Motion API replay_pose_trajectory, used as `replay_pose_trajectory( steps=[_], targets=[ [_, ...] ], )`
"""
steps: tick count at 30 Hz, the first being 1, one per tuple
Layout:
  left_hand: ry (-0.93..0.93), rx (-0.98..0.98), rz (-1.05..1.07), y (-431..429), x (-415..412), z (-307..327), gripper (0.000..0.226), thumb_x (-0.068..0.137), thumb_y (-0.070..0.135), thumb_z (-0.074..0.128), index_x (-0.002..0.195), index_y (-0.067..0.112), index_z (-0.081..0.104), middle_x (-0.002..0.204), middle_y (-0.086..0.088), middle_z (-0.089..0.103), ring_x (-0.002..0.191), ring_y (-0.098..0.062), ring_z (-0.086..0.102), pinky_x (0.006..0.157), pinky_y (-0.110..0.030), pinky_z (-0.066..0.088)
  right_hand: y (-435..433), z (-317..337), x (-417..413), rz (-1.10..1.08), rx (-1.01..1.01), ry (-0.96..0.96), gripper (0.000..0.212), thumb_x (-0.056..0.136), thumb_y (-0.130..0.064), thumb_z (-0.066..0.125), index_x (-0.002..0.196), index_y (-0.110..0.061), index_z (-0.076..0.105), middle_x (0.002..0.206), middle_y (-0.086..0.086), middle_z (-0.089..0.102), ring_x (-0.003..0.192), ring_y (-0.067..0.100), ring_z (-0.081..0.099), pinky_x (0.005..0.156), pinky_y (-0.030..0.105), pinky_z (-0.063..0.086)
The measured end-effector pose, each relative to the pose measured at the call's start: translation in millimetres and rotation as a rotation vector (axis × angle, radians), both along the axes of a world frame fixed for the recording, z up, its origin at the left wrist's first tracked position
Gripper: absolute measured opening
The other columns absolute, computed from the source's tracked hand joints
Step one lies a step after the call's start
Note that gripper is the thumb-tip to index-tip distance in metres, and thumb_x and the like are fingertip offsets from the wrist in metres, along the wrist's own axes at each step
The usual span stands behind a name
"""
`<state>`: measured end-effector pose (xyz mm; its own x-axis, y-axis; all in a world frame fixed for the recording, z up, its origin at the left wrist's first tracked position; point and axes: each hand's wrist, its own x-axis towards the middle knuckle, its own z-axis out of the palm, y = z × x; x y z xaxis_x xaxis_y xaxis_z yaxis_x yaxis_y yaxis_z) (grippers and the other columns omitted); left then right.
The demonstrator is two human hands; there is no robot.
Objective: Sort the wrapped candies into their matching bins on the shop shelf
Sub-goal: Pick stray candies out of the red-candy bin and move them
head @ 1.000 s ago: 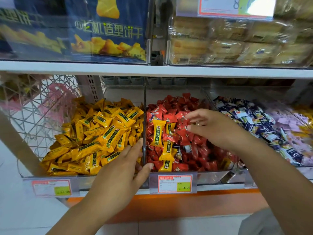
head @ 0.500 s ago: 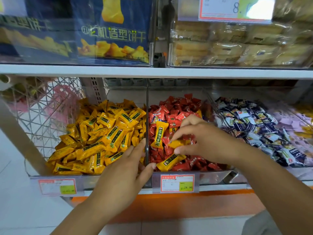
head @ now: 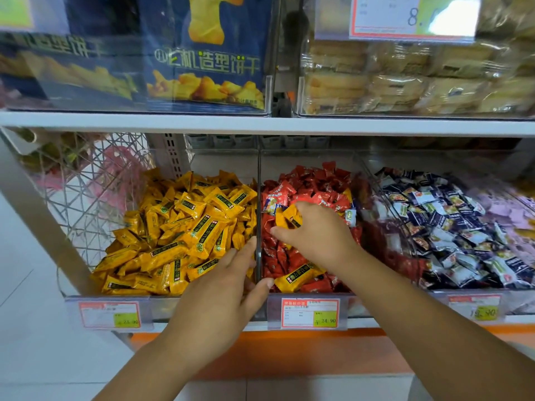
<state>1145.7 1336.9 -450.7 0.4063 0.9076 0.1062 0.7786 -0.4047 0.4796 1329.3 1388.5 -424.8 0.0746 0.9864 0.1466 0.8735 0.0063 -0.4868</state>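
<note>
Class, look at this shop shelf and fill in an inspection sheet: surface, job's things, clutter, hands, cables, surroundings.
Surface: shelf carrying clear bins side by side.
Job's things: yellow candies left, red candies middle, blue-and-white candies right.
Clutter: stray yellow candy lying at the red pile's front.
Hands: left hand open, straddling the divider; right hand grips the picked yellow candy above the red candies.
Cables: nothing seen.
Surroundings: biscuit boxes and packed pastries above; price tags below; wire basket at left.
</note>
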Motion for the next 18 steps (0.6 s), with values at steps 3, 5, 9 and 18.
replay_pose_trajectory(
  steps=[3,5,9,18],
  targets=[
    [-0.010,-0.001,-0.004,0.8,-1.4,-0.8,0.067,0.091,0.060,0.034,0.151,0.043,0.008,0.116,0.027,0.038,0.086,0.009,0.051,0.057,-0.014,0.036,0.9,18.9,15.0,-0.004,-0.064,0.271,0.023,0.084,-0.039,0.063,0.092,-0.019,0.054,0.075,-0.003,0.055,0.069,0.018,0.054,0.062,0.032,0.040],
    [-0.014,0.009,-0.003,1.3,-1.1,-0.9,0.068,0.091,0.060,0.034,0.151,0.043,0.007,0.114,0.027,0.038,0.085,0.007,0.051,0.057,-0.014,0.036,-0.4,28.4,30.1,-0.020,-0.161,0.169,0.033,0.085,-0.039,0.059,0.108,-0.017,0.052,0.089,0.001,0.062,0.079,0.020,0.056,0.065,0.032,0.039],
    [-0.029,0.012,-0.007,2.1,-1.0,-1.1,0.068,0.092,0.059,0.036,0.151,0.044,0.006,0.119,0.025,0.039,0.090,0.007,0.053,0.064,-0.017,0.043,-3.2,13.2,36.5,-0.087,-0.302,-0.176,0.062,0.083,-0.061,0.060,0.122,-0.014,0.050,0.111,0.003,0.059,0.103,0.025,0.056,0.079,0.033,0.047],
    [-0.040,0.029,-0.009,1.7,-2.6,-2.5,0.068,0.093,0.059,0.037,0.151,0.043,0.007,0.120,0.024,0.042,0.090,0.005,0.055,0.063,-0.015,0.042,-4.2,19.9,34.6,-0.080,-0.270,0.097,0.027,0.075,-0.030,0.069,0.060,-0.016,0.052,0.061,-0.001,0.056,0.059,0.017,0.054,0.058,0.028,0.041]
  ],
)
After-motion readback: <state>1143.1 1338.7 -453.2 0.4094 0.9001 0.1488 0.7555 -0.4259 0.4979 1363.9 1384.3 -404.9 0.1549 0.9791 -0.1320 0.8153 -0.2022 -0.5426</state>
